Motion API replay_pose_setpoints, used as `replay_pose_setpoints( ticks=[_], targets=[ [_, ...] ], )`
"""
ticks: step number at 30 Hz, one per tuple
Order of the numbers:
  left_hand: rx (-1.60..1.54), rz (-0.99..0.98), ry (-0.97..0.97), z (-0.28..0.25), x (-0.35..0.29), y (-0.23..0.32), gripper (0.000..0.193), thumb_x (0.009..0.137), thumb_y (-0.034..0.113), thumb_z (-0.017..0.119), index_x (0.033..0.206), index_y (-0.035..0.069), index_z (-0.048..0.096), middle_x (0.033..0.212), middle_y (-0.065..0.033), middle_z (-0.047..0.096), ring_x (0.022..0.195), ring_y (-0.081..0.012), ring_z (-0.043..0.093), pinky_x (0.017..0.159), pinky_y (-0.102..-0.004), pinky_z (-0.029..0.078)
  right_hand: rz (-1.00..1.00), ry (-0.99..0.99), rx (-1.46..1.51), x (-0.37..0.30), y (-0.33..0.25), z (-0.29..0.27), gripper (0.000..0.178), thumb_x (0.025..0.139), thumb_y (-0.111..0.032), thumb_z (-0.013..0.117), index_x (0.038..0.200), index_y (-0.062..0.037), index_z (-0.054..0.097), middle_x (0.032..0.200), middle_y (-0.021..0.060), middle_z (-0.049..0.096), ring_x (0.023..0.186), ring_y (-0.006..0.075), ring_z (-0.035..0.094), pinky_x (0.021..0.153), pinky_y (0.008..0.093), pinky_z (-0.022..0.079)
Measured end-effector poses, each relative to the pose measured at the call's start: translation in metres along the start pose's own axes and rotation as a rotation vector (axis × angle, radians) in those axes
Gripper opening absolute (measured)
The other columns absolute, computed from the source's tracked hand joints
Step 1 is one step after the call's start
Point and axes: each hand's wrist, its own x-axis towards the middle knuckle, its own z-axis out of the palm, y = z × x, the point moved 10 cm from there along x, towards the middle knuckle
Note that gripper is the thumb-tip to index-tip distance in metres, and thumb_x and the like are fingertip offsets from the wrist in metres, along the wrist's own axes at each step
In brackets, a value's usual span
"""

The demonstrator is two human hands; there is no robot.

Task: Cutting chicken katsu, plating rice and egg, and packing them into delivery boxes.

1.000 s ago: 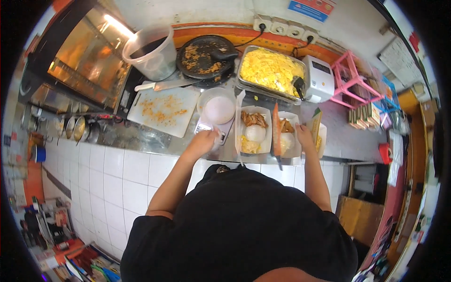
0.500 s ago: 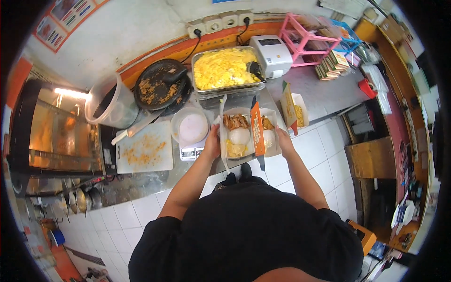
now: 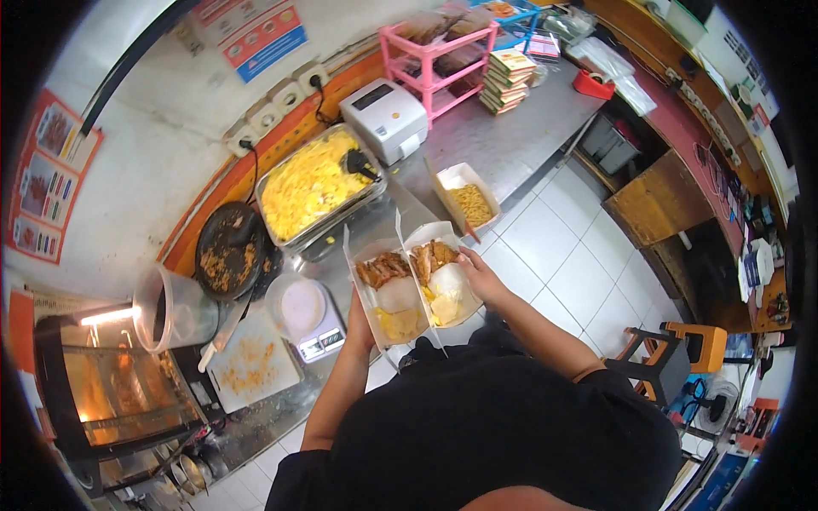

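Note:
Side by side in front of my body are two open paper food boxes. My left hand [image 3: 361, 327] grips the outer side of the left food box [image 3: 365, 308], its fingers partly hidden behind the wall. My right hand [image 3: 479, 274] is closed on the outer side of the right food box [image 3: 467, 313]. Browned sliced meat [image 3: 383, 269], a mound of white rice [image 3: 445, 283] and yellow egg fill the boxes. Their raised lids show nearly edge-on. Beyond them, a third open box [image 3: 467, 189] with noodle-like yellow food rests at the counter edge.
A tray of scrambled egg [image 3: 307, 186] with a black utensil stands beside a label printer [image 3: 383, 119]. Leftward are a kitchen scale [image 3: 320, 342] with a round tub, a cutting board [image 3: 256, 364], a knife, a black pan [image 3: 228, 251] and a lit glass cabinet [image 3: 128, 383]. Stacked folded boxes [image 3: 508, 81] stand right.
The view has swung to the right, so the counter things appear further left. Both boxes are still in my hands, and their lids have tilted to nearly edge-on.

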Motion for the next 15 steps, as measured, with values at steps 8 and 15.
replay_pose_setpoints(
  ticks=[8,15],
  targets=[
    [0.049,0.071,-0.07,0.194,0.093,0.039,0.063,0.093,0.057,0.032,0.129,0.006,0.043,0.121,-0.0128,0.055,0.108,-0.0256,0.056,0.093,-0.0382,0.046,-0.082,-0.04,0.276,0.05,-0.13,-0.152,0.05,0.097,-0.037,0.04,0.137,-0.0078,0.035,0.124,0.0094,0.049,0.113,0.0164,0.047,0.093,0.0281,0.04],
    [-0.11,-0.07,-0.077,0.287,0.308,-0.107,0.07,0.09,0.063,0.028,0.134,0.01,0.04,0.126,-0.0108,0.053,0.113,-0.0242,0.053,0.096,-0.0385,0.043,-0.213,-0.045,-0.063,0.202,-0.13,-0.35,0.049,0.096,-0.038,0.043,0.136,-0.0099,0.037,0.125,0.0132,0.049,0.114,0.0197,0.046,0.095,0.0312,0.039]
  ],
)
